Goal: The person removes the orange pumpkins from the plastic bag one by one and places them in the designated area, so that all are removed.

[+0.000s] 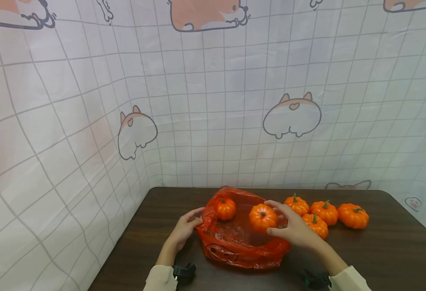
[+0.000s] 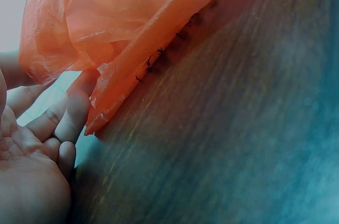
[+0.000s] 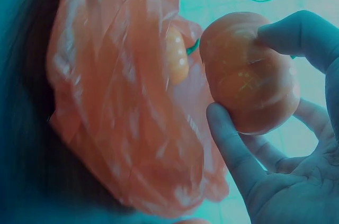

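While pinching the left rim of the red bag (image 1: 245, 258) with the left grip (image 1: 181, 231), hold the mouth spread and don't yank; treat as thin film, likely to tear or fold inward. Grasping one orange pumpkin (image 1: 263, 218) with the right grip (image 1: 293, 227), thumb to the near side, fingers round the far side. Find it at the right part of the bag mouth, around mid-surface (image 1: 387, 254), a bit in from the far edge. Given the inside pumpkin (image 1: 226, 209) over at the bag's left, aim right of it and avoid knocking the two together. Lower to the bag floor first, then release; no dropping. Open thumb and fingers only as wide as needed, then back out up and toward the right edge, without hooking loose plastic. Mind the four loose pumpkins (image 1: 320, 214) toward the far right corner: close enough to the knuckles to get nudged on the way out.
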The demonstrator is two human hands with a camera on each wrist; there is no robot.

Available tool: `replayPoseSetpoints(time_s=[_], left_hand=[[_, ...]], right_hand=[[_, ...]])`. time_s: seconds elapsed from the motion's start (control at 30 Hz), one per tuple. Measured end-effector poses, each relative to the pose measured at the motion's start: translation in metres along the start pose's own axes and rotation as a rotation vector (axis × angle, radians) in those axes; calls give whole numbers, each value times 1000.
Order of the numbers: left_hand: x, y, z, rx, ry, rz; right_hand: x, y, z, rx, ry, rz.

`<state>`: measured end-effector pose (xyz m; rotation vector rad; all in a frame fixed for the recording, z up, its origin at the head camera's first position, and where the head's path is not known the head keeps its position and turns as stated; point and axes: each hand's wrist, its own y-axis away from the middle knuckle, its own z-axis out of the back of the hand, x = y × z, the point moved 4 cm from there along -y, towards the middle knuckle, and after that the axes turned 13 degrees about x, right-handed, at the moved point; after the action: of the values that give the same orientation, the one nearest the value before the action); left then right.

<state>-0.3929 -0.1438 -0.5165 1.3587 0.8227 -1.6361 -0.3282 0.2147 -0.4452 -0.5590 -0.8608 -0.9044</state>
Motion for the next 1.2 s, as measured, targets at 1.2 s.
replayPoseSetpoints(time_s=[1.2], left_hand=[[0, 1, 1, 14, 3, -5]], right_hand=[[-12, 59, 60, -55, 69, -27]])
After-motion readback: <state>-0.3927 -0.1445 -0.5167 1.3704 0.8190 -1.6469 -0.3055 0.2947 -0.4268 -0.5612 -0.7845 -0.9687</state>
